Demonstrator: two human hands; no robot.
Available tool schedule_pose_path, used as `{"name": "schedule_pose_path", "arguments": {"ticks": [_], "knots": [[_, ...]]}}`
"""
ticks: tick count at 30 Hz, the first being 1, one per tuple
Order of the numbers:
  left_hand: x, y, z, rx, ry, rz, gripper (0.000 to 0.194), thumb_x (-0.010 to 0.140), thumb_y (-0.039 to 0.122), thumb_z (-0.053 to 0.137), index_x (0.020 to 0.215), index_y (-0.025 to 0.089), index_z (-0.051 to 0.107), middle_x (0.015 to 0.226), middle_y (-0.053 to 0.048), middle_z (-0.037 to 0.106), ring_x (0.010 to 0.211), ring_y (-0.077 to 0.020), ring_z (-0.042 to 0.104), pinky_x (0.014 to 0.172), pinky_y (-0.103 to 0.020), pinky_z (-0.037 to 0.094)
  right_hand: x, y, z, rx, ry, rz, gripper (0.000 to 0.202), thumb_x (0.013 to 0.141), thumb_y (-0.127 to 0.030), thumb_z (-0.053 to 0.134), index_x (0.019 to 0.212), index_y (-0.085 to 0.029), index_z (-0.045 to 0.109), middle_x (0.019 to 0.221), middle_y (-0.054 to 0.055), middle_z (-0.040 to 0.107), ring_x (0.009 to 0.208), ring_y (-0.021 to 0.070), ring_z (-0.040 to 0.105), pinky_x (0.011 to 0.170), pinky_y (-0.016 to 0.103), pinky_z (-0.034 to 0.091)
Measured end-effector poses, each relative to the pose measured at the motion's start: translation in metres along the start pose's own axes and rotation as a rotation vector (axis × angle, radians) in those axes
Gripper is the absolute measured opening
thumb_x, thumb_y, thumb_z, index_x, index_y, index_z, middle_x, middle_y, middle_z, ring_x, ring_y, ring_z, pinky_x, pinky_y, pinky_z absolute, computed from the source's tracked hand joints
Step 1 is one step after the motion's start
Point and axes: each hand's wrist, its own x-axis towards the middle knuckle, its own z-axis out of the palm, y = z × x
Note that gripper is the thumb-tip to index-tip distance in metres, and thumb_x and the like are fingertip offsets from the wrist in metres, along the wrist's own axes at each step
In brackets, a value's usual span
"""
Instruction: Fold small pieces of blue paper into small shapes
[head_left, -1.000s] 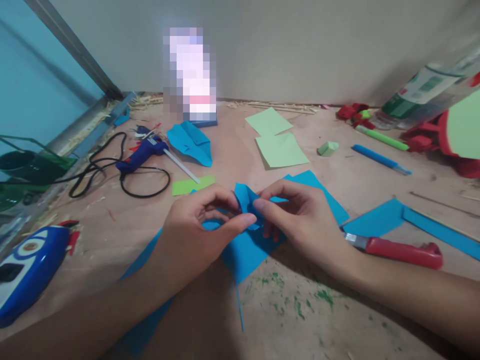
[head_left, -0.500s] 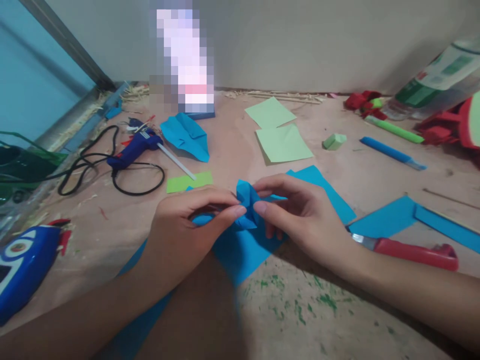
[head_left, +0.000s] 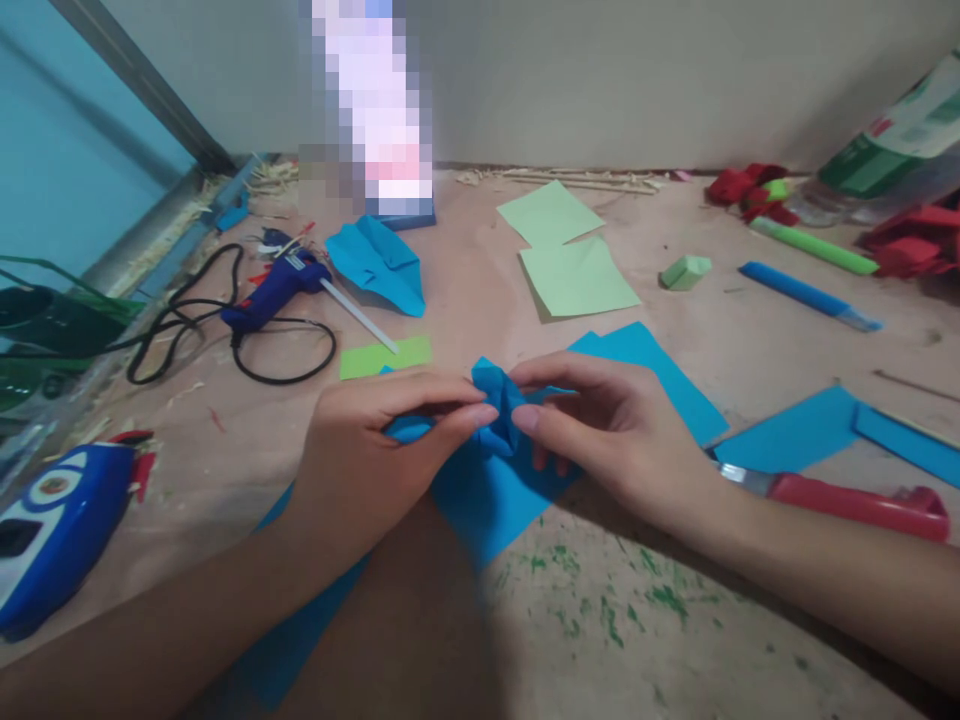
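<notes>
Between both hands is a small folded piece of blue paper (head_left: 496, 400), pinched upright with creased flaps. My left hand (head_left: 382, 440) grips its left side between thumb and fingers. On the right side, my right hand (head_left: 600, 420) holds it the same way, thumb in front and fingers partly hidden behind. Beneath the hands lie flat blue paper sheets (head_left: 487, 510), partly covered by my hands and forearms. Close to my right forearm rests a red-handled knife (head_left: 855, 503), its metal end near the blue paper strips (head_left: 795, 435).
A blue glue gun (head_left: 274, 288) with a black cord lies left, near a crumpled blue paper (head_left: 381, 265). Pale green squares (head_left: 577, 278) lie at the back. A blue-and-white tool (head_left: 71, 530) is far left; a plastic bottle (head_left: 885, 150) and red paper pieces (head_left: 919, 240) are right.
The view has shifted slightly, so the table items appear a little farther right and up. Both hands keep hold of the folded blue paper, whose flaps look slightly closer together.
</notes>
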Motion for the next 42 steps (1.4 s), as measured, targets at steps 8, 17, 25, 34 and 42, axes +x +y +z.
{"name": "schedule_pose_path", "arguments": {"ticks": [8, 17, 25, 34, 42], "knots": [[0.0, -0.002, -0.001, 0.102, -0.028, 0.169, 0.007, 0.092, 0.019, 0.075, 0.098, 0.021, 0.078, 0.103, -0.003, 0.083, 0.089, -0.0202, 0.078, 0.075, -0.029, 0.061, 0.001, 0.002, 0.0, 0.038, 0.028, -0.008, 0.017, 0.084, -0.024, 0.083, 0.099, -0.017, 0.077, 0.081, 0.0, 0.072, 0.055, 0.0086, 0.06, 0.05, 0.022, 0.05], [-0.005, -0.001, 0.002, -0.011, 0.036, -0.016, 0.009, 0.088, 0.026, 0.082, 0.091, 0.027, 0.073, 0.089, 0.002, 0.08, 0.081, -0.0209, 0.078, 0.072, -0.03, 0.062, -0.001, 0.001, 0.001, -0.014, 0.029, -0.044, 0.014, 0.086, -0.02, 0.078, 0.099, -0.017, 0.077, 0.089, 0.001, 0.075, 0.055, 0.0077, 0.061, 0.05, 0.022, 0.05], [-0.004, -0.001, 0.004, -0.183, 0.019, -0.15, 0.015, 0.082, 0.031, 0.088, 0.093, 0.026, 0.08, 0.089, 0.0, 0.082, 0.076, -0.0195, 0.076, 0.071, -0.029, 0.065, -0.003, 0.002, 0.0, -0.06, 0.017, -0.094, 0.013, 0.087, -0.019, 0.076, 0.099, -0.017, 0.076, 0.086, 0.001, 0.075, 0.059, 0.0094, 0.062, 0.052, 0.023, 0.05], [0.002, -0.002, 0.011, -0.526, 0.047, -0.363, 0.015, 0.074, 0.019, 0.088, 0.084, 0.022, 0.077, 0.076, 0.003, 0.079, 0.071, -0.011, 0.075, 0.066, -0.014, 0.06, -0.003, 0.003, 0.001, -0.194, -0.026, -0.129, 0.027, 0.088, -0.02, 0.079, 0.115, -0.02, 0.078, 0.098, 0.003, 0.077, 0.072, 0.0134, 0.065, 0.061, 0.026, 0.053], [-0.007, 0.001, 0.014, -0.313, -0.004, -0.165, 0.013, 0.083, 0.021, 0.084, 0.094, 0.023, 0.077, 0.09, 0.002, 0.078, 0.077, -0.0129, 0.074, 0.072, -0.019, 0.064, -0.004, 0.004, 0.006, -0.323, 0.04, -0.194, 0.009, 0.093, -0.015, 0.069, 0.092, -0.019, 0.077, 0.08, -0.002, 0.075, 0.068, 0.0125, 0.065, 0.06, 0.024, 0.048]]}}
